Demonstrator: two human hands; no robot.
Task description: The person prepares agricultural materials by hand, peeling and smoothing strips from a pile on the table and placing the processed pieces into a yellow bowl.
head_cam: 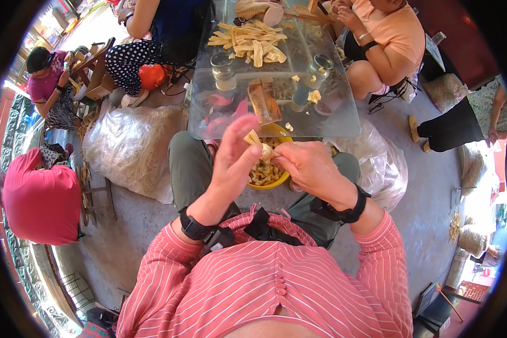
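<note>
Between my hands is a small pale-yellow knotted piece (268, 151) of dried, fibrous strip, its fanned end (252, 137) pointing up and left. My right hand (310, 169) pinches it from the right with thumb and fingertips. My left hand (235, 162) is on the other side, thumb near the piece and fingers raised and blurred; whether it grips cannot be made out. Under both hands stands a yellow bowl (267, 187) between my knees, holding many similar short pieces (265, 173). The hands partly hide the bowl.
A glass-topped table (338, 122) bears a heap of dried strips (253, 40), glass jars (223, 69) and scraps (314, 96). A wooden block (265, 101) shows near its front edge. Big plastic sacks (131, 148) flank me. Several people sit around; one wears an orange shirt (395, 38).
</note>
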